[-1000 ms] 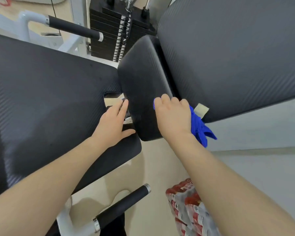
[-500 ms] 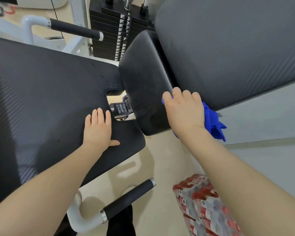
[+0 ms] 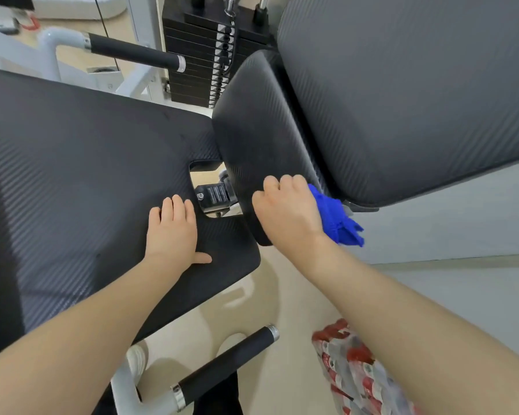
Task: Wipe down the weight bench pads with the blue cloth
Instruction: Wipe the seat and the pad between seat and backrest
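The blue cloth (image 3: 337, 218) is bunched under my right hand (image 3: 286, 209) and sticks out on the outer side of that hand, past the little finger. My right hand is closed around the cloth, knuckles up, and it presses on the lower end of the narrow black pad (image 3: 261, 139) that stands between the two big pads. The free end of the cloth hangs over the edge, just beside the underside of the large backrest pad (image 3: 408, 94), which rises to the right of this hand and above it.

My left hand (image 3: 174, 232) holds nothing. It lies flat and spread, palm down, on the wide seat pad (image 3: 81, 181), with the thumb pointing toward my right hand. Its fingertips are just beside the cut-out in the pad, where a metal hinge part (image 3: 215, 197) shows between my two hands. The two hands are near each other but do not touch.

Beyond the hands, behind the narrow pad, I see a black weight stack (image 3: 201, 67), and to the left of it a black foam handle (image 3: 132, 52) on a white frame. Below my forearms there is a second black handle (image 3: 225, 363) over the beige floor (image 3: 285, 298). Under my right forearm lies a pack with red and white print (image 3: 357, 375); it is blurred and I cannot tell what it contains.
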{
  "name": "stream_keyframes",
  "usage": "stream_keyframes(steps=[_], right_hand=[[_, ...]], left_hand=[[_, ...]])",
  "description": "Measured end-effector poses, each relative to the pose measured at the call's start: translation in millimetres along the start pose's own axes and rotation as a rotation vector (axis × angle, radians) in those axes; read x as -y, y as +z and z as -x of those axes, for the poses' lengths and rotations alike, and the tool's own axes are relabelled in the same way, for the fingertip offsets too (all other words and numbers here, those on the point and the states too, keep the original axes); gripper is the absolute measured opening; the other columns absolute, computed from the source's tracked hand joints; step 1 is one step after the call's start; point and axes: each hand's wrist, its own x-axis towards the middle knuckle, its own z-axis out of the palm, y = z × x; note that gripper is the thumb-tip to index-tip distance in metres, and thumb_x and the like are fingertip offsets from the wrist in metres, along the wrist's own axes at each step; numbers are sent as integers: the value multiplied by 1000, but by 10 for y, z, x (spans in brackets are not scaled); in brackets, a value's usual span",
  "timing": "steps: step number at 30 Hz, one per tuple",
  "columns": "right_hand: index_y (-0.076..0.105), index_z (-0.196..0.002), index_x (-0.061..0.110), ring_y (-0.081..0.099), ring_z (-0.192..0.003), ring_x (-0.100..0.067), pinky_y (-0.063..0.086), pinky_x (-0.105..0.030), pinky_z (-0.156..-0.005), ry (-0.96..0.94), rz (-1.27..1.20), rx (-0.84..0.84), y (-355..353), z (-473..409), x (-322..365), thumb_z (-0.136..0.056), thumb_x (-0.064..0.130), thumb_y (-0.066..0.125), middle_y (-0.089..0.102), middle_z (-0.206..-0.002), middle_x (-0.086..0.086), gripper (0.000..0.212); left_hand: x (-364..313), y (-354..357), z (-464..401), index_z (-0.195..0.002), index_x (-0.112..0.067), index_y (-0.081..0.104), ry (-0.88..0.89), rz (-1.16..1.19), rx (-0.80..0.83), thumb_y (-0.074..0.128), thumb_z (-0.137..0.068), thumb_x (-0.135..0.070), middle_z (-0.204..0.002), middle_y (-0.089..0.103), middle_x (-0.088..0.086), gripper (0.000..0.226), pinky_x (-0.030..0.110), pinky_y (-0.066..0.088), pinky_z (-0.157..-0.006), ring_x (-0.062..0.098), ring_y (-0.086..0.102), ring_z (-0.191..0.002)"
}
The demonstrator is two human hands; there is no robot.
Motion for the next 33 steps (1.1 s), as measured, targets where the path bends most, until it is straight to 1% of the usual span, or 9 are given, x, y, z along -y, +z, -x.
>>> stream_keyframes(steps=[3, 5, 8, 11, 15, 21, 25, 30, 33], right_hand=[[53, -59, 22, 45, -53, -18, 30, -28, -55, 82, 15, -120, -24, -5, -109, -56, -2, 31, 50, -60, 3, 33], [51, -59, 21, 44, -52, -18, 31, -28, -55, 100, 12, -142, 47, -59, 9, -63, -5, 22, 49, -59, 2, 39], [58, -76, 19, 51, -64, -18, 31, -30, -59, -9, -24, -55, 153, -165, 220, -77, 6, 45, 56, -74, -1, 18], [54, -102, 9, 51, -84, -22, 28, -32, -66, -188, -55, 152, 286, -227, 417, -91, 8, 42, 55, -97, -7, 17], [58, -102, 13, 52, -88, -21, 32, -32, -69, -361, -23, 124, 308, -467, 423, -90, 9, 44, 57, -99, -4, 19], [57, -99, 14, 45, -96, -26, 34, -36, -80, -94, -105, -4, 17, -1271, 1, -85, 10, 50, 52, -105, -7, 16], [61, -78, 20, 48, -69, -20, 40, -35, -69, 36, -75, -33, 103, -926, 178, -73, 12, 60, 55, -79, 1, 9], [61, -91, 14, 52, -76, -24, 31, -35, -63, -201, -118, 164, 178, -269, 229, -78, 8, 57, 56, -91, -4, 15], [61, -101, 13, 51, -87, -25, 27, -34, -67, -331, -109, 155, 145, -497, 121, -85, 6, 50, 54, -103, -6, 20]], left_hand=[[-51, -87, -51, -141, 0, 14, -21, -28, 33, 61, -56, -78, -144, 27, 20, 124, 43, 29, -107, 35, 29, -132], [-86, -110, -84, -135, 1, 21, -19, -76, 40, 62, -55, -77, -138, 33, 21, 119, 41, 30, -107, 36, 34, -127], [-40, -72, -110, -133, 1, 23, -1, -86, 36, 60, -54, -79, -134, 35, 19, 119, 41, 30, -106, 35, 36, -123], [29, -32, -119, -138, -2, 21, 30, -57, 16, 56, -55, -82, -135, 34, 16, 121, 41, 29, -106, 32, 34, -124], [82, -73, -162, -135, -5, 28, 67, -58, 24, 55, -54, -83, -128, 36, 12, 116, 40, 28, -104, 30, 36, -117], [-2, -177, -303, -136, -5, 26, 144, -214, 108, 51, -67, -77, -132, 31, 15, 104, 41, 33, -100, 34, 34, -120], [98, -178, -240, -142, -4, 18, 171, -162, 106, 45, -77, -71, -138, 28, 15, 96, 39, 31, -102, 32, 31, -124], [299, -235, 12, -148, -12, -2, 192, 7, 180, 42, -88, -55, -155, 5, 16, 85, 40, 10, -117, 32, 9, -143], [378, -309, -79, -148, -15, 5, 179, 140, 150, 49, -88, -41, -150, 22, 11, 79, 36, 25, -112, 28, 24, -136]])
